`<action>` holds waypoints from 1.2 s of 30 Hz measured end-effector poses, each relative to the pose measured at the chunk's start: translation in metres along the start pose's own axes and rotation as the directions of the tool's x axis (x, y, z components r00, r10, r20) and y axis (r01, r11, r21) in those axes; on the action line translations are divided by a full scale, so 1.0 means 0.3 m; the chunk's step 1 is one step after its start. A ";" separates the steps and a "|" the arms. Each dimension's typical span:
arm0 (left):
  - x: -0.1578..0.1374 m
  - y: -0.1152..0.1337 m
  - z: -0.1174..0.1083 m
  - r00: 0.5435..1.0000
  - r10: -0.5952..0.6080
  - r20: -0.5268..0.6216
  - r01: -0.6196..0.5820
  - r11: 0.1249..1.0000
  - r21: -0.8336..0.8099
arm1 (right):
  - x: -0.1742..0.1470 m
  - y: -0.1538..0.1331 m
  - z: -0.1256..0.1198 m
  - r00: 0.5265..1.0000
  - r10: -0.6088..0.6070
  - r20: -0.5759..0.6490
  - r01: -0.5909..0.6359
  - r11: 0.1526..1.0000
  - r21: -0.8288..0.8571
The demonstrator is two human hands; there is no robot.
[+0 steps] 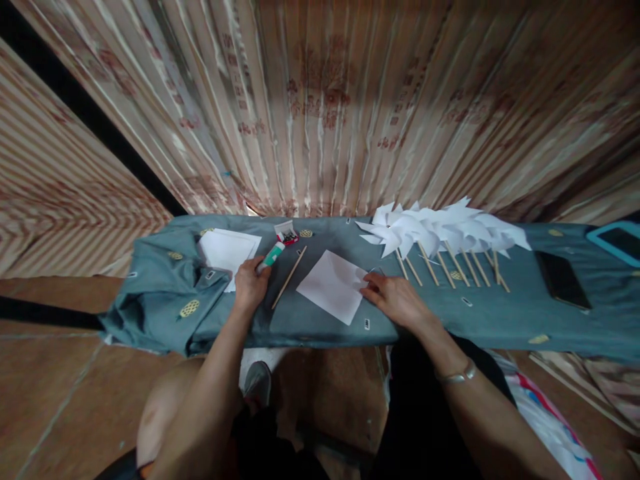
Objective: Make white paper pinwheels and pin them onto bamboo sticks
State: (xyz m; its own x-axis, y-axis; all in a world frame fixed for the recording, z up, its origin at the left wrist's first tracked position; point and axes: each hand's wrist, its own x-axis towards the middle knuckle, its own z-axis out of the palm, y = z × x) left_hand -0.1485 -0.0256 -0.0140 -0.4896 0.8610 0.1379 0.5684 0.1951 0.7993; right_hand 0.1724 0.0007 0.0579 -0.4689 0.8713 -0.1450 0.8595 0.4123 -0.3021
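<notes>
My left hand (251,283) is closed around a glue stick (271,257) with a green and white body, held tilted above the cloth. A square sheet of white paper (331,287) lies turned cornerwise in front of me, with faint creases. At its right corner my right hand (393,297) grips the paper between thumb and fingers. Behind those fingers a small greyish thing shows in part; I cannot make out what it is. Between the glue stick and the sheet lies a thin wooden stick (289,277). More white paper sheets (227,248) rest left of my left hand.
White paper pinwheels (445,230) on wooden sticks lie in a row at the back right. A small red and white box (287,233) of pins stands open. A dark phone (563,279) and a blue-framed device (617,241) lie right, on the green cloth (320,337). Curtains hang behind.
</notes>
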 end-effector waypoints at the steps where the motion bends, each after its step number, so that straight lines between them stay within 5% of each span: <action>1: -0.015 0.019 0.007 1.000 0.000 0.018 0.000 0.999 -0.040 | 0.010 -0.009 0.016 0.999 -0.004 -0.041 0.008 0.995 0.102; 3: -0.058 0.069 0.029 0.997 0.025 0.077 -0.015 0.991 -0.130 | 0.033 -0.034 0.053 0.991 0.039 -0.129 0.017 0.914 0.406; 4: -0.084 0.097 0.043 0.990 0.042 0.131 -0.016 0.980 -0.197 | 0.045 -0.048 0.071 0.986 0.077 -0.145 0.025 0.803 0.595; 6: -0.137 0.155 0.067 0.948 0.038 0.315 0.109 0.893 -0.437 | 0.067 -0.079 0.099 0.988 0.131 -0.087 0.019 0.447 0.894; 8: -0.179 0.205 0.082 0.906 0.037 0.421 0.217 0.815 -0.537 | 0.082 -0.107 0.110 0.995 0.100 0.017 -0.029 0.119 0.992; 11: -0.208 0.252 0.089 0.897 0.047 0.439 0.245 0.774 -0.583 | 0.091 -0.134 0.104 0.991 0.054 0.119 -0.112 -0.125 0.986; 24: -0.157 0.259 0.038 0.931 -0.019 0.366 0.195 0.871 -0.451 | 0.130 -0.072 0.098 0.948 0.141 0.285 -0.174 -0.519 0.837; 29: -0.091 0.152 -0.015 0.970 -0.016 0.242 0.039 0.995 -0.092 | 0.133 -0.044 0.085 0.934 -0.018 0.357 -0.276 -0.671 0.689; 36: -0.009 0.030 0.014 0.974 0.155 0.165 -0.187 0.961 0.202 | 0.128 -0.047 0.076 0.926 -0.081 0.369 -0.306 -0.733 0.607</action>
State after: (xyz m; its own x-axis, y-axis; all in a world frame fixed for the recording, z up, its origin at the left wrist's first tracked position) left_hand -0.1392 -0.0242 -0.0097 -0.2794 0.9465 0.1617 0.7719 0.1212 0.6241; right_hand 0.1374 0.0223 0.0350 -0.5788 0.6753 -0.4571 -0.6103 -0.7305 -0.3065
